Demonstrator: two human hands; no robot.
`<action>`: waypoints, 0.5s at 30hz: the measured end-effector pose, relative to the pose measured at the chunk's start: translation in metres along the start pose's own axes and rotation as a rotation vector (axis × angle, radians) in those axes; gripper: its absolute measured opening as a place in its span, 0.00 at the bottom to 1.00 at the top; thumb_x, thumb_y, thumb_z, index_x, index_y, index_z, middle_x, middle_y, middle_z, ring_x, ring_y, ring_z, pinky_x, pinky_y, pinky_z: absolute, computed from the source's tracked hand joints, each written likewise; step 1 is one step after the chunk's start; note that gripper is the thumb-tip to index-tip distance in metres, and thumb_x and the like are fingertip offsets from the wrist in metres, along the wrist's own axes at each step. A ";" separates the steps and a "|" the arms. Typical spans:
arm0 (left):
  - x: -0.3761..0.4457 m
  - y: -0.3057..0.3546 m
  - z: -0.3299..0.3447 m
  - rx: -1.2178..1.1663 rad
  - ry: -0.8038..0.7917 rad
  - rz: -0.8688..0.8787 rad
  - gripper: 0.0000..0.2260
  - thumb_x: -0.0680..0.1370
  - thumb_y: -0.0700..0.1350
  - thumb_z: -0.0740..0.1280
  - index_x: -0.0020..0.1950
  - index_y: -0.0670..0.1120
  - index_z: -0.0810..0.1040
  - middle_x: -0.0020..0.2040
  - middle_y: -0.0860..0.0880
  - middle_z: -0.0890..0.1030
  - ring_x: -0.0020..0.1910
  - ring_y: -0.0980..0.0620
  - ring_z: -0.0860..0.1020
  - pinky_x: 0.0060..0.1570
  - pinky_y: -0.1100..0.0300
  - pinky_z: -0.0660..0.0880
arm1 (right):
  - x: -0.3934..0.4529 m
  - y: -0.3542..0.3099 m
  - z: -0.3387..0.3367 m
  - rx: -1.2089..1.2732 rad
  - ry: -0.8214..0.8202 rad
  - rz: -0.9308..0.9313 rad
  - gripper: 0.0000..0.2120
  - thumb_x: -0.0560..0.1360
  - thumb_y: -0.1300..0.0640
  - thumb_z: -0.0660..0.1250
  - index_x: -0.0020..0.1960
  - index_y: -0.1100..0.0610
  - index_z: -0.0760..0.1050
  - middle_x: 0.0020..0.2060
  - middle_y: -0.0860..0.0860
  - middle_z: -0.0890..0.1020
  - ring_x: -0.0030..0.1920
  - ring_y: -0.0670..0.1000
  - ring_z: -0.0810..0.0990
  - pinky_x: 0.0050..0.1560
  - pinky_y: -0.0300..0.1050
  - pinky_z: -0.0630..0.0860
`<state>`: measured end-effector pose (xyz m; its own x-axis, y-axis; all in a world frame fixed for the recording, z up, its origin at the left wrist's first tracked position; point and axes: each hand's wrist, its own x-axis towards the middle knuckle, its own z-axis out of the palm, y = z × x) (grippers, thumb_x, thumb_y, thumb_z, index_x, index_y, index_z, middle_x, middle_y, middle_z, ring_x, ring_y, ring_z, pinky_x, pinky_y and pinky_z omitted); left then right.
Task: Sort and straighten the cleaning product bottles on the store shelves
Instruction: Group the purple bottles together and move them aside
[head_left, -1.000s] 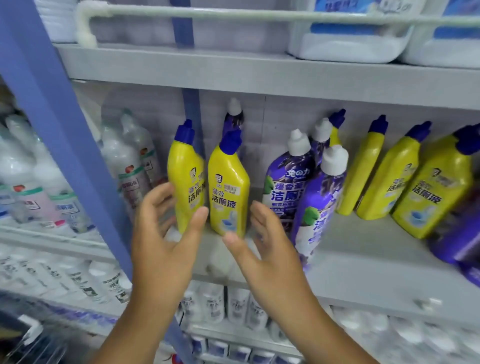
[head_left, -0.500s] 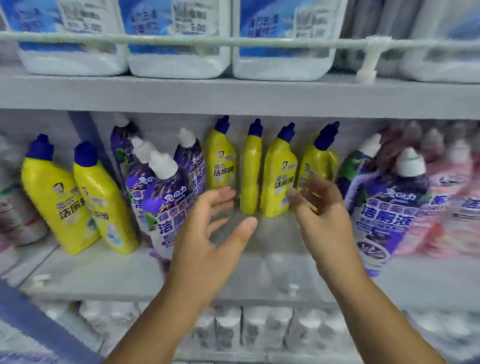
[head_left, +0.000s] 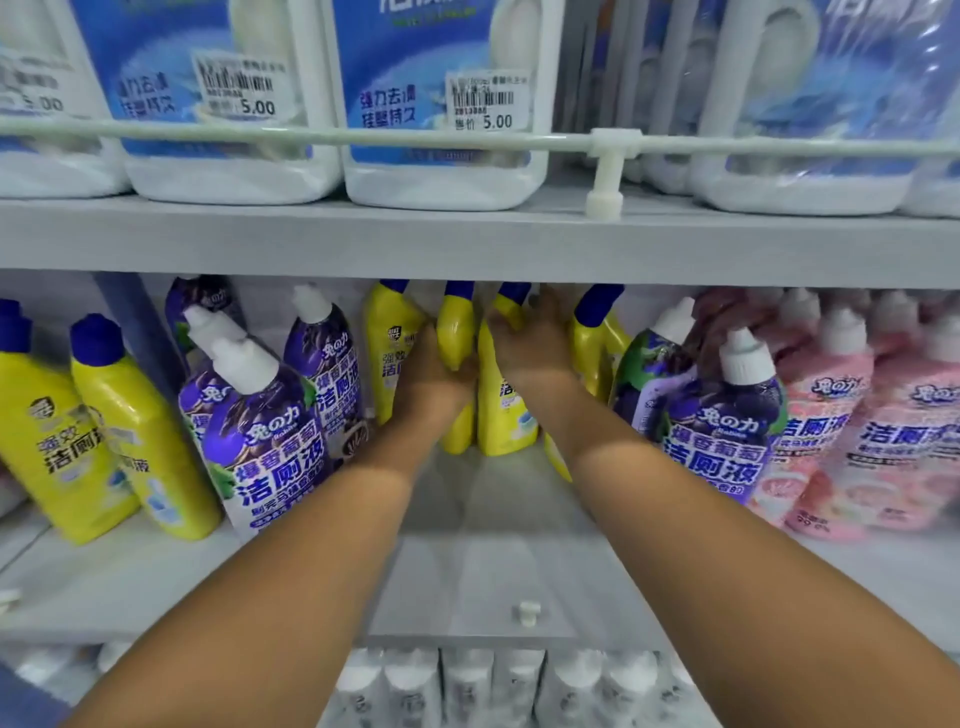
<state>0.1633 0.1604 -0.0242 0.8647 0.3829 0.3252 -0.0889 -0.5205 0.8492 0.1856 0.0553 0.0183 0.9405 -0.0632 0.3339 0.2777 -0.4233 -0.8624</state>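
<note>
At the back of the middle shelf (head_left: 467, 571), in the head view: four yellow bottles with blue caps in a row against the rear wall. Left hand (head_left: 434, 384) wrapped round the narrow yellow bottle (head_left: 456, 332), second in the row, fingers curled about its middle, bottle edge-on to the camera. Right hand (head_left: 535, 338) clamped on the next yellow bottle (head_left: 501, 415), gripping high near the neck, label partly hidden behind the wrist. Just left of the left hand, another yellow bottle (head_left: 387, 353), touching or nearly touching the knuckles; cannot tell which. Just right of the right hand, the fourth yellow bottle (head_left: 597, 338), tilted.

Left of that group, leaning purple bottles (head_left: 270, 431) with white caps, crowded together and tipped rightward. Farther left, two more yellow bottles (head_left: 140, 441), tilted left, well apart from the hands. To the right, one purple bottle (head_left: 727, 431) in front of the right forearm's far side, then pink bottles (head_left: 893, 431) standing close together.

On the upper shelf, big white jugs (head_left: 441, 104) with blue labels and price stickers, behind a white rail (head_left: 363, 137). Below, a row of white bottles (head_left: 467, 686), blurred.
</note>
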 end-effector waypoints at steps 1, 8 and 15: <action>0.003 -0.002 0.000 0.016 0.001 -0.028 0.06 0.78 0.46 0.69 0.48 0.49 0.72 0.38 0.54 0.76 0.40 0.50 0.78 0.36 0.57 0.65 | 0.004 0.004 0.003 -0.069 -0.042 0.021 0.22 0.79 0.55 0.66 0.70 0.61 0.66 0.61 0.57 0.77 0.62 0.59 0.77 0.52 0.43 0.68; -0.028 -0.020 -0.016 -0.032 0.036 0.009 0.19 0.77 0.50 0.71 0.67 0.50 0.74 0.56 0.48 0.83 0.55 0.45 0.81 0.51 0.54 0.75 | -0.012 0.031 0.004 -0.277 0.007 -0.113 0.18 0.76 0.47 0.71 0.58 0.59 0.73 0.55 0.58 0.75 0.57 0.60 0.75 0.52 0.45 0.65; -0.082 -0.029 -0.032 -0.098 0.093 -0.041 0.14 0.72 0.59 0.72 0.54 0.57 0.75 0.48 0.55 0.84 0.50 0.49 0.83 0.52 0.49 0.80 | -0.063 0.050 -0.022 0.104 -0.114 -0.068 0.13 0.73 0.58 0.76 0.55 0.51 0.77 0.49 0.49 0.83 0.50 0.46 0.81 0.55 0.43 0.78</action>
<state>0.0794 0.1691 -0.0622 0.8196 0.4733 0.3228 -0.1067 -0.4275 0.8977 0.1357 0.0181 -0.0378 0.9333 0.0675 0.3527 0.3546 -0.3272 -0.8759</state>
